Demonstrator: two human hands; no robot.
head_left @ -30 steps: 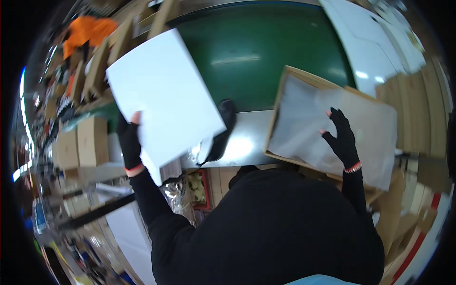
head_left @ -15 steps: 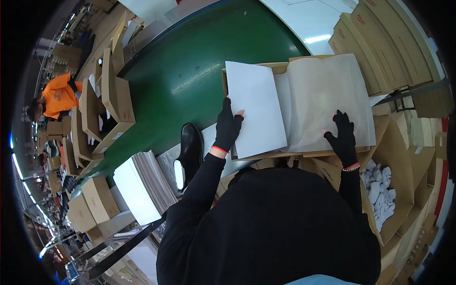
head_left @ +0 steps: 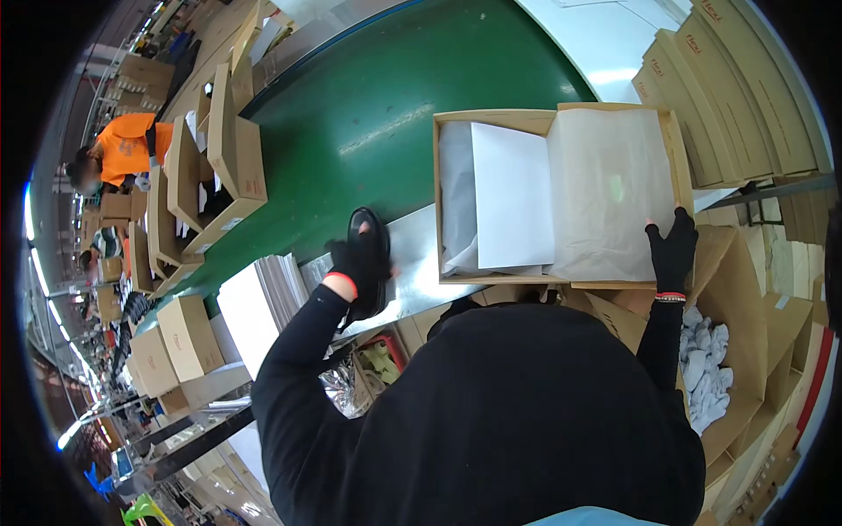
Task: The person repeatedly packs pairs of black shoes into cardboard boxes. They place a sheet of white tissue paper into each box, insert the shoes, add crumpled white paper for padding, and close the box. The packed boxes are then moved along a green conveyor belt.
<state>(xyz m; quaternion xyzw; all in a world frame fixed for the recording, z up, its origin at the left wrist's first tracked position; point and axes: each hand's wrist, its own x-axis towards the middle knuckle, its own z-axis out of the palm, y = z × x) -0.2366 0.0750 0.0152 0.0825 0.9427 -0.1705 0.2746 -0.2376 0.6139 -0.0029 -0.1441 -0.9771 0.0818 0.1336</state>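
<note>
My left hand (head_left: 353, 266), in a black fingerless glove, is closed around a black boot (head_left: 368, 230) above the metal table edge. An open cardboard box (head_left: 438, 188) lies in front of me, lined with thin tissue paper (head_left: 457, 167). A white card sheet (head_left: 513, 193) rests inside its left half. More tissue covers the folded-back box lid (head_left: 570, 107) on the right. At the lid's right edge, my right hand (head_left: 674, 250) grips the rim, thumb over the tissue and fingers along the outer side.
A green work surface (head_left: 377, 114) stretches beyond the box. Left of my arm stands a stack of white sheets (head_left: 254, 302). Shoe boxes (head_left: 710, 105) stand at the far right, above a carton of crumpled paper (head_left: 703, 368). A person in orange (head_left: 127, 145) works near more open boxes (head_left: 224, 167).
My left hand has let go of the white sheet, now lying in the box, and moved left onto the boot. My right hand has shifted from the tissue to the lid's right edge.
</note>
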